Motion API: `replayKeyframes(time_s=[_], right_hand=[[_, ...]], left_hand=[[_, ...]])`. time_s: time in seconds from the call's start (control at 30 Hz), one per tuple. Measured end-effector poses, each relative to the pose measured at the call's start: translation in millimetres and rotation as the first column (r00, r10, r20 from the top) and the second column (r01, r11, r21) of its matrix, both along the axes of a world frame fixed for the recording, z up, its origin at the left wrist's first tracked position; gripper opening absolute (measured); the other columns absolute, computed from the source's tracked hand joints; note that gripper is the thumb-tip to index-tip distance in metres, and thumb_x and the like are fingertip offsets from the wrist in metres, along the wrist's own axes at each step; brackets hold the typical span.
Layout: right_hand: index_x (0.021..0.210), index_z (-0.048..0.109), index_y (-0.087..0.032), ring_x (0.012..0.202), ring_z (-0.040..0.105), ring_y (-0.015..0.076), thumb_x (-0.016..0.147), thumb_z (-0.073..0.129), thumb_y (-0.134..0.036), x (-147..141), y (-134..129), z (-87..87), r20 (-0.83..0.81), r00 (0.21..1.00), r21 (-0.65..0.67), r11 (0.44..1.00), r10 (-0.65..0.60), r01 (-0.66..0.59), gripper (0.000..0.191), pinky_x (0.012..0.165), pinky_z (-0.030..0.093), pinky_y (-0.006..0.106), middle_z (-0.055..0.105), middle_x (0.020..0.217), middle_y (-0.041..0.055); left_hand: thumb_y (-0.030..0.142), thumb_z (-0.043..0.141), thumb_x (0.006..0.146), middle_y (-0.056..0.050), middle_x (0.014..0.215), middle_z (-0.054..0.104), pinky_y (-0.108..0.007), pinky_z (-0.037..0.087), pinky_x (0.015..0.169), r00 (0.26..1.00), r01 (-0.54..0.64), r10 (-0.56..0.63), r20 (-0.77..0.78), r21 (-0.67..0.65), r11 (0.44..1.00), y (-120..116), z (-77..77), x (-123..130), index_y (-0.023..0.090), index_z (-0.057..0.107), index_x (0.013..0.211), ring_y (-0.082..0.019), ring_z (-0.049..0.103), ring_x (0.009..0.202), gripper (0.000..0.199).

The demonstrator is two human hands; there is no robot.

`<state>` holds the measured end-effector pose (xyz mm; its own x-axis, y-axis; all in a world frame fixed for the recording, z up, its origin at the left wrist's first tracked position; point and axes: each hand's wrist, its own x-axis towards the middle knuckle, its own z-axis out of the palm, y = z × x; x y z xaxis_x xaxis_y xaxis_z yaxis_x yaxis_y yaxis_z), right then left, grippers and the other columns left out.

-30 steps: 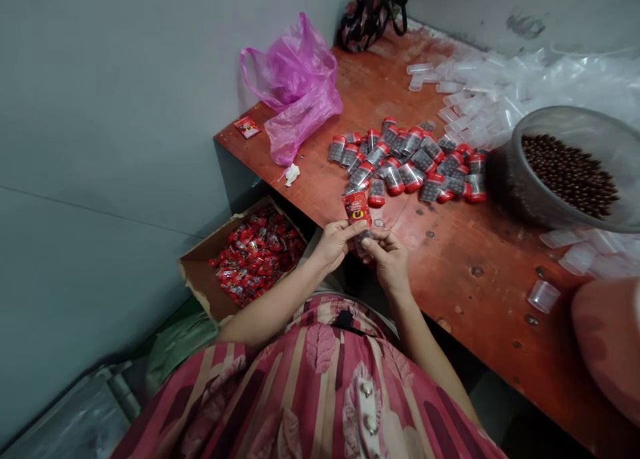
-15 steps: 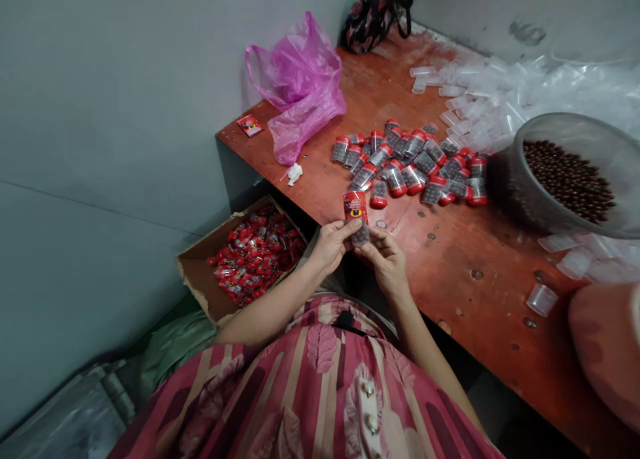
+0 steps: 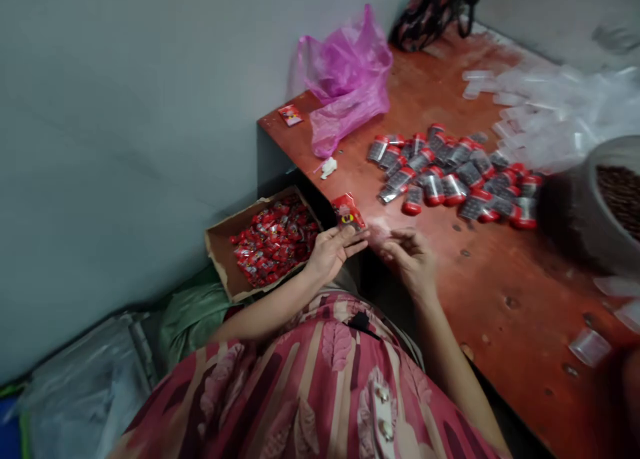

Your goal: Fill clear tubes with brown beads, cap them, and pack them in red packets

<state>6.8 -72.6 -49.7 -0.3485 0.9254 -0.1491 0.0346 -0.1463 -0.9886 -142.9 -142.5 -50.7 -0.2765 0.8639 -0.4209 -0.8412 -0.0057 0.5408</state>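
Note:
Between thumb and fingers, my left hand (image 3: pixel 329 255) grips a small red printed packet (image 3: pixel 349 211) with dark contents in its lower part, just off the table edge. My right hand (image 3: pixel 414 262) is a little to the right, thumb and fingers pinched on a thin see-through strip (image 3: pixel 379 235), blurred by motion. Beyond my hands, a heap of small clear tubs with red lids (image 3: pixel 454 189), filled with dark balls, lies on the red-brown table (image 3: pixel 480 265).
An open cardboard box (image 3: pixel 220 255) of red packets stands left, below the table edge. A pink plastic bag (image 3: pixel 345 69), a single red packet (image 3: pixel 291 115) and a dark patterned bag (image 3: pixel 433 15) lie farther back. At right are empty clear cups (image 3: pixel 545 109) and a large tub (image 3: pixel 575 199) of brown balls.
My hands have moved apart, the right one drawing away to the right with the strip. The packet stays in my left hand and is tilted more. The camera view has turned left.

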Motion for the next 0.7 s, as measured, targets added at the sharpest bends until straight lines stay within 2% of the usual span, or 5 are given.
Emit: replayKeyframes(time_s=[0.07,0.17,0.33,0.57,0.7], right_hand=[[0.089,0.062,-0.020,0.058,0.063,0.0135,0.069,0.076,-0.036,4,8,2.4,0.084,0.995,0.076,0.996,-0.055,0.049,0.029,0.055,0.051,0.028,0.067,0.071,-0.0009],[0.088,0.065,-0.022,0.058,0.063,0.0162,0.070,0.074,-0.040,5,27,-1.2,0.238,0.966,0.190,0.980,-0.104,0.059,0.027,0.060,0.051,0.033,0.066,0.071,0.0004],[0.092,0.068,-0.025,0.074,0.067,0.0260,0.075,0.069,-0.047,-7,55,-20.1,0.523,0.850,0.363,0.919,-0.066,-0.152,0.028,0.076,0.050,0.045,0.068,0.079,0.0062],[0.105,0.069,-0.015,0.086,0.065,0.0314,0.086,0.053,-0.047,-28,80,-28.4,0.817,0.569,0.442,0.730,-0.088,-0.522,0.040,0.078,0.048,0.045,0.071,0.093,0.0135],[0.103,0.070,-0.015,0.096,0.062,0.0339,0.090,0.048,-0.049,-52,80,-26.7,0.854,0.498,0.497,0.512,-0.148,-0.700,0.042,0.073,0.047,0.044,0.068,0.101,0.0161]], left_hand=[[0.041,0.083,0.062,-0.011,0.095,0.074,-0.035,0.055,0.080,0.997,-0.077,0.076,-0.008,-0.056,0.995,-13,-13.2,-15,0.014,0.070,0.087,-0.021,0.070,0.085,0.039],[0.038,0.085,0.059,-0.009,0.086,0.074,-0.031,0.055,0.073,0.995,-0.082,0.060,-0.085,-0.291,0.953,-45,-48.1,-29,0.015,0.069,0.096,-0.018,0.070,0.075,0.047],[0.027,0.085,0.061,-0.004,0.072,0.070,-0.022,0.053,0.067,0.980,-0.115,0.020,-0.196,-0.488,0.865,-98,-99.6,-24,0.012,0.069,0.084,-0.010,0.066,0.064,0.032],[0.025,0.082,0.065,-0.001,0.065,0.068,-0.022,0.052,0.061,0.967,-0.088,-0.050,-0.250,-0.511,0.855,-113,-118.2,-25,0.010,0.069,0.082,-0.008,0.062,0.057,0.026],[0.021,0.079,0.065,0.000,0.062,0.066,-0.022,0.052,0.063,0.937,-0.146,-0.053,-0.345,-0.524,0.839,-122,-118.9,-20,0.011,0.070,0.081,-0.009,0.061,0.057,0.022]])
